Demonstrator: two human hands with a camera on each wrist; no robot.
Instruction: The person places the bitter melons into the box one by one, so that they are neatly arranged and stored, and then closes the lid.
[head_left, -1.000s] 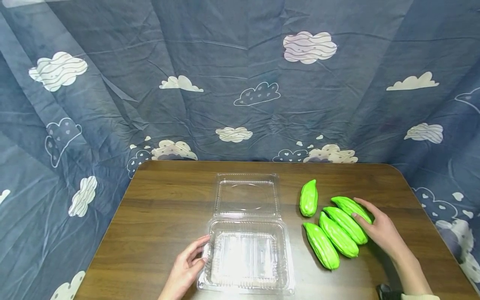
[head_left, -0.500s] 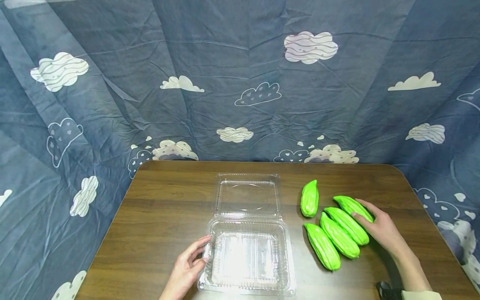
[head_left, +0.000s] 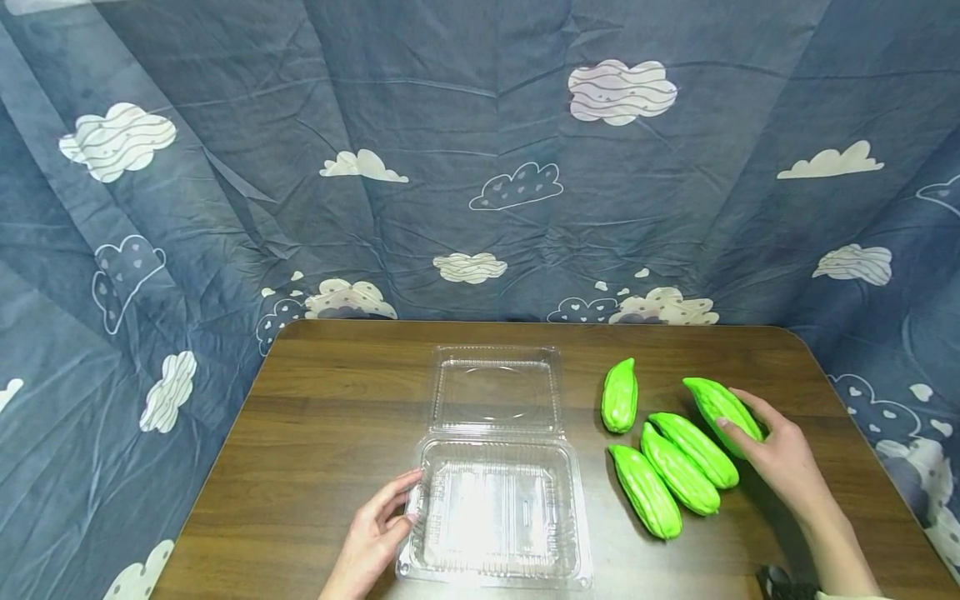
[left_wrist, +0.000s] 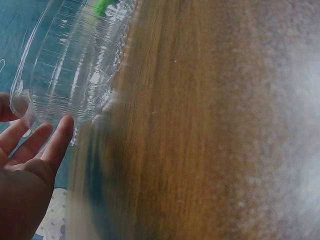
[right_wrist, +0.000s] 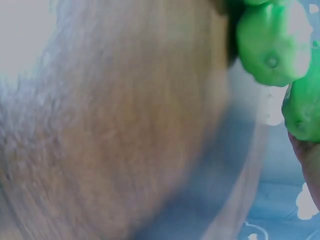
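My right hand [head_left: 783,450] grips a bright green ridged bitter melon [head_left: 720,412], thumb on the near side and fingers on the far side. It is apart from the row of bitter melons beside it; in the right wrist view its blunt end [right_wrist: 305,112] shows at the right edge. Three more bitter melons lie slanted to its left, the nearest one [head_left: 647,492] at the front. Another bitter melon [head_left: 618,396] stands alone farther back. With thumb and fingers at its left rim, my left hand [head_left: 371,529] pinches a clear plastic clamshell container [head_left: 581,533], its base containing nothing.
The container's lid [head_left: 495,392] lies folded back, flat on the brown wooden table [head_left: 322,417]. A dark blue cloth with cloud prints [head_left: 420,208] hangs behind the table's back edge and down both sides.
My right hand has drawn the gripped bitter melon away from the row, to the right and slightly back. My left hand and the container have stayed put.
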